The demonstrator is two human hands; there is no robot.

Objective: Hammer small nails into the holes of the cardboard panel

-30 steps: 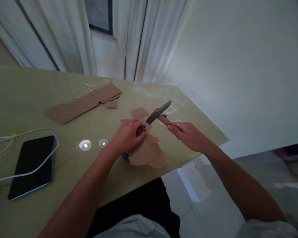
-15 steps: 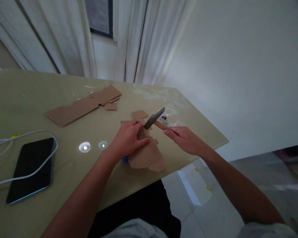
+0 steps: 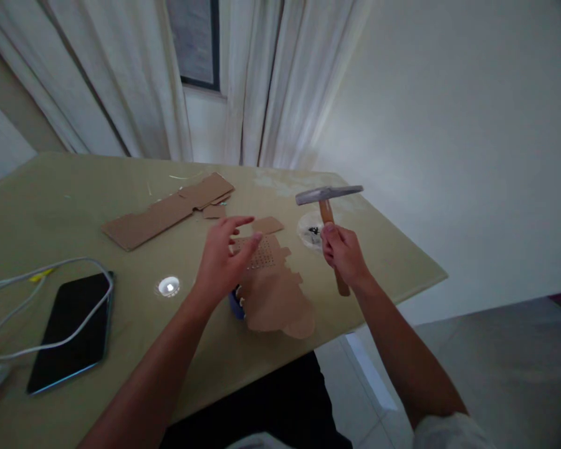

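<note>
Currently, left hand (image 3: 222, 262), thumb and fingers parted, empty, at upper-left edge of cardboard (image 3: 275, 299), just below frame centre; right of centre, right hand (image 3: 346, 252), fingers wrapped round hammer (image 3: 326, 204).

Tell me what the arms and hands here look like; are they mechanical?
No, they are a person's. The left hand and right hand are bare, with no gloves, wristbands or cables visible. A pale greyish sleeve shows near the right elbow; no sleeve shows on the left forearm.
</note>
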